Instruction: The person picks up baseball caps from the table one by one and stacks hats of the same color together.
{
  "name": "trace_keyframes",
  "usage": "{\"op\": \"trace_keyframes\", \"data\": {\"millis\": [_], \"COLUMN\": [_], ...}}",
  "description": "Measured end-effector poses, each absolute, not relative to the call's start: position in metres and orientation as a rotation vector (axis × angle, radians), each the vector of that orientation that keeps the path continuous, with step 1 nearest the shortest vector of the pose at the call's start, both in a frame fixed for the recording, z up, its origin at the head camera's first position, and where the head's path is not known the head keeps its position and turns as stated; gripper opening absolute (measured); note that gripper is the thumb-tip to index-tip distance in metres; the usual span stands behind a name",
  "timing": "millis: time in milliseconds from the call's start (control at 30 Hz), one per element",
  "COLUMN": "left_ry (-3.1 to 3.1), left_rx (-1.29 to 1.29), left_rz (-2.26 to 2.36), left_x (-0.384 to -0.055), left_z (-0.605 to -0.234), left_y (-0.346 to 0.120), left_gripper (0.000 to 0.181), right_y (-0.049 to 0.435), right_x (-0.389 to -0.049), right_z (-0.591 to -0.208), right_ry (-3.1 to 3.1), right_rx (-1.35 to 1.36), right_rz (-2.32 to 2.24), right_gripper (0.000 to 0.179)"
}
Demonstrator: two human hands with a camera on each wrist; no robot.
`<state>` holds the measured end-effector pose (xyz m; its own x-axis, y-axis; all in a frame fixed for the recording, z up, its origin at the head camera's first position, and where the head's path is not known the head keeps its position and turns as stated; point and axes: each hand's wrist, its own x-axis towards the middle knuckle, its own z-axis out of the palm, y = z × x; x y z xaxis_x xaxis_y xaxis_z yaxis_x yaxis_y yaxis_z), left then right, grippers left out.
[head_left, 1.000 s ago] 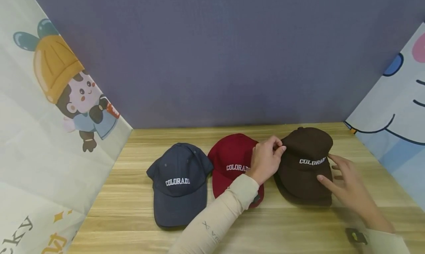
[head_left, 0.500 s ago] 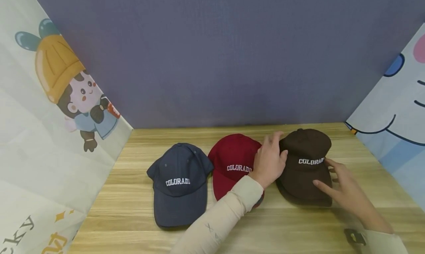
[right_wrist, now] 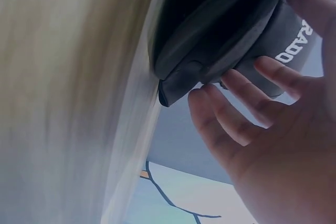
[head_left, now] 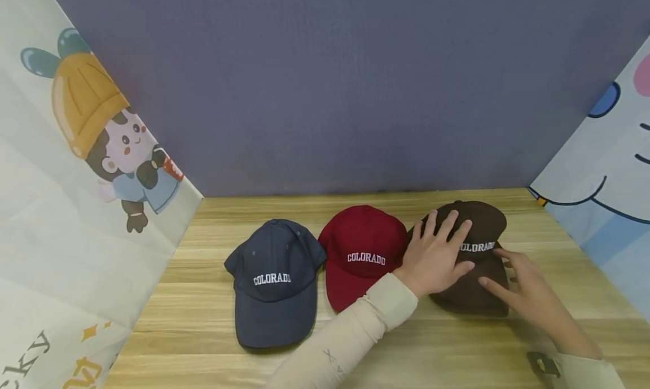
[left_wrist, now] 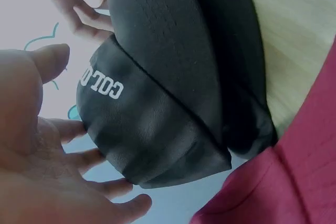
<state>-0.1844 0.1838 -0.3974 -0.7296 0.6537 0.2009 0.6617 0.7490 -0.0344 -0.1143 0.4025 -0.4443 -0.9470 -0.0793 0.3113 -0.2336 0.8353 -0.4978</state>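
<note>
A dark brown baseball cap (head_left: 484, 222) with white COLORADO lettering lies at the right of the wooden table, brim toward me. My left hand (head_left: 435, 260), fingers spread, reaches over the left of its crown and covers the first letter. In the left wrist view the fingertips are right at the crown (left_wrist: 152, 129), and a second dark brim (left_wrist: 239, 51) shows underneath. At the cap's right side is my right hand (head_left: 530, 293), its thumb by the brim and its extended fingers at the cap's edge. The right wrist view shows those fingers (right_wrist: 226, 116) loosely spread against the side.
Left of the brown cap lies a dark red COLORADO cap (head_left: 363, 231), close against it. A navy COLORADO cap (head_left: 274, 253) sits further left, meeting the red one. A purple-grey panel (head_left: 325, 95) rises behind the wooden table (head_left: 193, 315), with printed cartoon sheets on both sides.
My left hand has let go of the brown cap's left edge, spread its fingers and moved right over the crown. The right hand has shifted slightly left along the cap.
</note>
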Motion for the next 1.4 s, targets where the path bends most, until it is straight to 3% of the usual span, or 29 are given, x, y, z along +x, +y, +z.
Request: {"op": "trace_keyframes", "data": {"millis": [1400], "left_ry": [-2.940], "left_rx": [-1.004], "left_rz": [-0.001], "left_x": [-0.189], "left_z": [-0.416], "left_y": [0.197], "left_gripper": [0.082], "right_y": [0.398], "right_x": [-0.112], "right_z": [-0.448], "right_ry": [-2.979], "right_rx": [0.164], "right_rz": [0.740], "right_gripper": [0.062]}}
